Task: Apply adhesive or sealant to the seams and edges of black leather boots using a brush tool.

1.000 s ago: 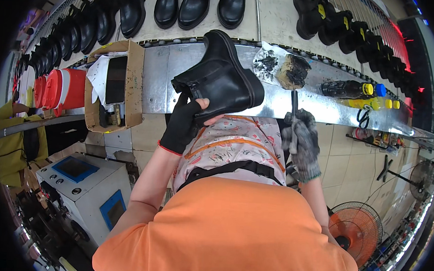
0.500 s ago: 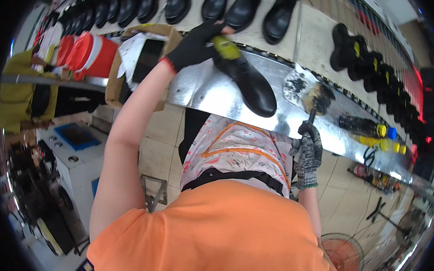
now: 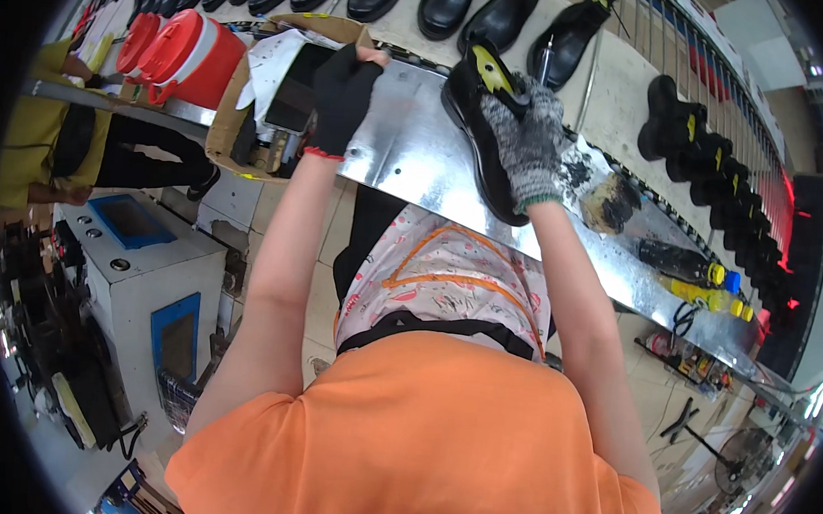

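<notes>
My right hand [image 3: 528, 137], in a grey knitted glove, is closed round a black shoe [image 3: 470, 125] above the metal bench. The shoe's toe points toward me, and yellow-green lining shows at its opening. A thin tool with a silvery shaft [image 3: 545, 64] sticks up from the fingers of the same hand; its kind cannot be told. My left hand [image 3: 341, 100], in a black glove with bare fingertips, is over the bench beside a cardboard box. Its fingers look curled, and the palm side is hidden.
Black shoes [image 3: 498, 20] line the pale shelf beyond the metal bench [image 3: 398, 154]. A dark-stained patch [image 3: 610, 202], bottles [image 3: 698, 295] and scissors [image 3: 685, 318] lie to the right. At left are the cardboard box [image 3: 227, 136], red jugs [image 3: 194, 59] and another person [image 3: 69, 137].
My left hand has let go of the shoe and moved left toward the box. My right hand has left the dark-stained patch and now holds the shoe. The view has shifted slightly.
</notes>
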Available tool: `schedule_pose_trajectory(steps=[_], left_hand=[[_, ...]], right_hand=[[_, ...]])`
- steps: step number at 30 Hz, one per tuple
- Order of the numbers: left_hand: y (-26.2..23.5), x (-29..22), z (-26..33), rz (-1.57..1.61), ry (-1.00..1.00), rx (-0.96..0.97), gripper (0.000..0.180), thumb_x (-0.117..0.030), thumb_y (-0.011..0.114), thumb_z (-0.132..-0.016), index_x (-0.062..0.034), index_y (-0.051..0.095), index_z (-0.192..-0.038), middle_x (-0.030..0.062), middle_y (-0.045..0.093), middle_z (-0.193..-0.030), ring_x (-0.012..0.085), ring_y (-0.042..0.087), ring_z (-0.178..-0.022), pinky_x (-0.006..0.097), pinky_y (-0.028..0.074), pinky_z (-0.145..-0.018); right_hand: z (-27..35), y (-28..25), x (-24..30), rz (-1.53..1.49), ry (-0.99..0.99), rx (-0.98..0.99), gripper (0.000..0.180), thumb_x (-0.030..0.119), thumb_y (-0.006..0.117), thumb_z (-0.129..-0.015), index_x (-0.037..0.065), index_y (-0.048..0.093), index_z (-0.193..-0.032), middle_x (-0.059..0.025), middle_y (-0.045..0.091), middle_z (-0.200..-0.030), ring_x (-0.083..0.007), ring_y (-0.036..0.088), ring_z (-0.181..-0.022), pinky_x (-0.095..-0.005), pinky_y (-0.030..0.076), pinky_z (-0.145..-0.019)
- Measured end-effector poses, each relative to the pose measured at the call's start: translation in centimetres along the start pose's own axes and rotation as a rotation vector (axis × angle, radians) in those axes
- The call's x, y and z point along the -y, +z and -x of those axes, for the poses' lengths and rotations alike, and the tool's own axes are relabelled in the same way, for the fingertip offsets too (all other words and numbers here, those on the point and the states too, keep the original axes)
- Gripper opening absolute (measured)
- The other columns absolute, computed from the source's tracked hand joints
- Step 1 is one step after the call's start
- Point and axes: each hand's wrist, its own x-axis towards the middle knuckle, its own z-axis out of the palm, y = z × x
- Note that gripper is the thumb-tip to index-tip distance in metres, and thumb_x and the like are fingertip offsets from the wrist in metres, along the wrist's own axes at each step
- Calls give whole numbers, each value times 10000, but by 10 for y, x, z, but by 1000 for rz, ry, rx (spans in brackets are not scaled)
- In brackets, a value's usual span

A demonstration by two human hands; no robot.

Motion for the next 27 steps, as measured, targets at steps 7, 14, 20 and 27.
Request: schedule_pose_trajectory(steps=[7, 14, 20, 27], left_hand=[[22, -1, 80, -210, 47, 386, 247, -174, 606, -844, -30, 624, -1044, 111, 650, -927, 235, 626, -855, 311, 472, -779], [51, -32, 144, -331, 183, 747, 216, -178, 652, -790, -22, 605, -931, 199, 453, -1319, 368, 433, -1188, 417, 387, -918], [78, -39, 141, -353, 315, 670, 213, -193, 693, -721, -52, 534, -695, 256, 365, -1371, 422, 364, -1235, 493, 357, -923], [89, -34, 148, -352, 244, 728, 299, -336, 670, -753, -63, 562, -693, 328, 293, -1369, 455, 248, -1303, 546, 215, -1037]], right_hand=[[-18, -19, -28, -127, 269, 2, 425, 359, 716, -731, 41, 638, -1002, -169, 634, -982, -324, 580, -957, -387, 444, -847], [-18, -22, -29, -73, 310, -120, 373, 343, 690, -762, 60, 651, -1001, -150, 667, -940, -309, 621, -909, -370, 458, -810], [-15, -21, -25, -39, 308, -38, 409, 379, 689, -755, 63, 642, -1011, -149, 663, -947, -314, 613, -923, -393, 452, -821], [-14, -18, -27, -56, 327, -36, 459, 412, 690, -745, 54, 631, -1026, -167, 646, -980, -320, 592, -966, -398, 444, -843]])
